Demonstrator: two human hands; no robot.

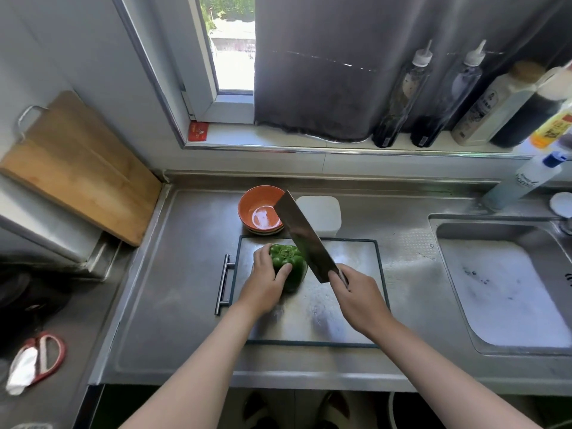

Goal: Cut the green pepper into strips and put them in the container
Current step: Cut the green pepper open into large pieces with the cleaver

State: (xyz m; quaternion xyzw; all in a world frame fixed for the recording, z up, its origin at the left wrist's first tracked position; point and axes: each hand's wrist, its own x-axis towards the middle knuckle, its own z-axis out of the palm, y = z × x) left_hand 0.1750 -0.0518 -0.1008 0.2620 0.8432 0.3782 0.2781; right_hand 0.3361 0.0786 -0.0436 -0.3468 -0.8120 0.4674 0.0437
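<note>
Pepper on the board, mid-desk

The pepper (286, 263) sits on the far left part of the cutting board (325, 314), which lies mid-desk (173, 289). The left hand (266, 283) holds its near-left side, and the knife (301, 236), gripped by the right hand (356, 292), slants over its right side. Behind the board stand a bowl (247, 209) (left) and the container (325, 212) (right). The sink (510, 289) lies to the right, a second board (77, 168) leans far left, and bottles (399, 97) line the windowsill (278, 140) behind.

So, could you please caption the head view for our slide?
Left hand steadies a whole green pepper on a steel board while the right hand holds a cleaver beside it.
</note>
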